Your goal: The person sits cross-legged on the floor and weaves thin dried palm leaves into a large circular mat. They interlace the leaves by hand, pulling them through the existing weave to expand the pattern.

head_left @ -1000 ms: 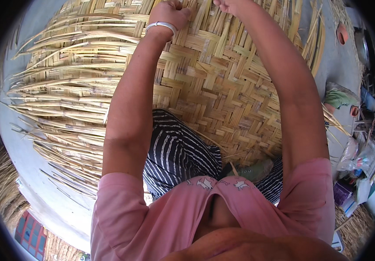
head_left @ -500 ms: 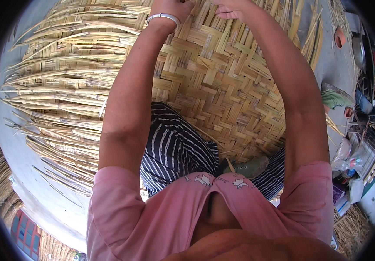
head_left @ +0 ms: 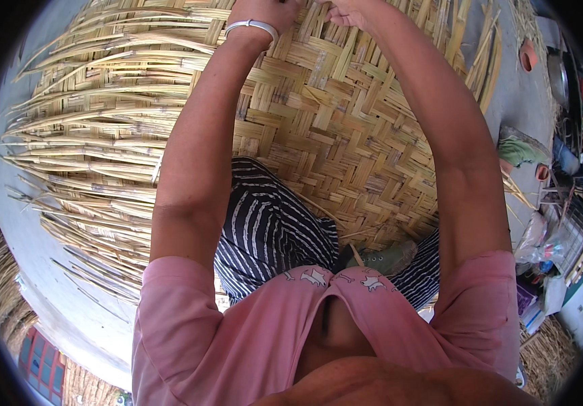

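A large mat (head_left: 345, 135) of flat, pale yellow split strips spreads under both my arms, woven in a zigzag pattern. At the top edge of the head view, my left hand (head_left: 263, 11), with a pale bangle (head_left: 253, 25) at its wrist, is partly cut off. Its visible fingers are bent over the far part of the mat. A short gap to the right, my right hand (head_left: 347, 13) has its fingers curled in. Both hands look closed, but whatever they grip lies out of sight. Long loose strip ends (head_left: 95, 142) fan out from the mat's left side.
My legs in striped dark trousers (head_left: 271, 230) and a green shoe (head_left: 389, 258) rest at the mat's near edge. On the right stand small clay pots (head_left: 527, 55), a green cloth (head_left: 520, 150), a wire rack (head_left: 571, 237) and plastic bags (head_left: 542, 247). Straw (head_left: 548, 362) lies lower right.
Both hands have shifted slightly up and left over the mat. The right hand's fingers are curled tighter than before. The mat lies as it did.
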### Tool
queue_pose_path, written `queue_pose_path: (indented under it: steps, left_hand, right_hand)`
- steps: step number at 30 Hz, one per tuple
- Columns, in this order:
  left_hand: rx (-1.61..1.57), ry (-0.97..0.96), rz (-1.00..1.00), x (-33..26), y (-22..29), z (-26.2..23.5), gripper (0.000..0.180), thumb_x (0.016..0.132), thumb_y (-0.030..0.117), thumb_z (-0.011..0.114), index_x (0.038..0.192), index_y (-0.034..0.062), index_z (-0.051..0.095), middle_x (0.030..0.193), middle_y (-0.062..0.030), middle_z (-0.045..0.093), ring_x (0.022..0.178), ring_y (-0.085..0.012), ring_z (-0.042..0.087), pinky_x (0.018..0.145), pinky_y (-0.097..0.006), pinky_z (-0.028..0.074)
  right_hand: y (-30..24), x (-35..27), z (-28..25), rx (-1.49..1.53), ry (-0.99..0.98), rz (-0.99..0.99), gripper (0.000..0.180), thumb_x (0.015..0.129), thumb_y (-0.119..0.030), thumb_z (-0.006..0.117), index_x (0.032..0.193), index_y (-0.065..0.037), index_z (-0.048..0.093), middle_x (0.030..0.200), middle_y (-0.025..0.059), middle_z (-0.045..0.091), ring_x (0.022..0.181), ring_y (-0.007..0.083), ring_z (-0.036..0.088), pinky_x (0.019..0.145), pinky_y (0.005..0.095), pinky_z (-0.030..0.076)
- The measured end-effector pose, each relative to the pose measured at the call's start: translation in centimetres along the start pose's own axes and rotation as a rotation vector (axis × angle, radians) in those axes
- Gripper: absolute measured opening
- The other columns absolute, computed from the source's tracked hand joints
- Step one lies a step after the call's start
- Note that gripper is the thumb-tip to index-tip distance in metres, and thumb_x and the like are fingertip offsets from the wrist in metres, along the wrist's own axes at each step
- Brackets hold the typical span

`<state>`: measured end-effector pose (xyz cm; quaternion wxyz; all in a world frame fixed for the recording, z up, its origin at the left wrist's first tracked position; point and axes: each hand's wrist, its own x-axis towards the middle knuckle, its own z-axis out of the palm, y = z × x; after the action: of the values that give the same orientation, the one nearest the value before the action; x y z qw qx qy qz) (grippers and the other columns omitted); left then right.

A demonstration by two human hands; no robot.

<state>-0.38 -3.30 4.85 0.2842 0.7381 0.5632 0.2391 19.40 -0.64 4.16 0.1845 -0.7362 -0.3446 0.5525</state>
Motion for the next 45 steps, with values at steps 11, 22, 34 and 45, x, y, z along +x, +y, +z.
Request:
queue_pose_path:
  steps: [11, 22, 34, 45]
  left_hand:
    - [-0.034, -0.104, -0.017, 0.1, -1.4, 2.5, 0.023, 0.084, 0.026, 0.073, 0.093, 0.0052, 0.076, 0.084, -0.0214, 0.072, 0.078, -0.0339, 0.072, 0.074, -0.042, 0.056]
    - [-0.062, -0.361, 0.127, 0.9, -3.1, 3.0, 0.024, 0.088, 0.019, 0.07, 0.107, 0.005, 0.074, 0.098, -0.0193, 0.075, 0.093, -0.0318, 0.072, 0.084, -0.039, 0.056]
    - [-0.302, -0.364, -0.054, -0.2, -1.9, 0.9, 0.037, 0.094, 0.026, 0.071, 0.129, 0.0126, 0.07, 0.103, -0.0065, 0.074, 0.094, -0.0153, 0.068, 0.088, -0.03, 0.054]
    - [-0.009, -0.249, 0.011, 0.5, 4.4, 0.1, 0.056, 0.087, 0.043, 0.075, 0.128, 0.0067, 0.068, 0.11, -0.0161, 0.075, 0.1, -0.0283, 0.072, 0.09, -0.037, 0.056]
  right_hand:
    - [2.5, -4.4, -0.5, 0.373, -0.142, -0.256, 0.019, 0.093, -0.012, 0.07, 0.109, -0.008, 0.061, 0.108, 0.0045, 0.064, 0.105, 0.0192, 0.061, 0.092, 0.0345, 0.051]
    - [6.6, -6.0, 0.0, 0.68, -0.021, -0.331, 0.014, 0.097, -0.006, 0.064, 0.111, -0.006, 0.06, 0.101, 0.0065, 0.065, 0.09, 0.0191, 0.065, 0.082, 0.0347, 0.055]
    - [7.0, -11.5, 3.5, 0.303, 0.399, -0.315, 0.018, 0.095, -0.001, 0.059, 0.11, -0.001, 0.07, 0.101, 0.0127, 0.073, 0.083, 0.018, 0.075, 0.072, 0.0291, 0.059]
    - [5.1, -9.3, 0.4, 0.318, 0.226, -0.47, 0.022, 0.099, -0.006, 0.06, 0.12, -0.003, 0.064, 0.104, 0.0063, 0.069, 0.089, 0.0157, 0.068, 0.083, 0.0297, 0.056]
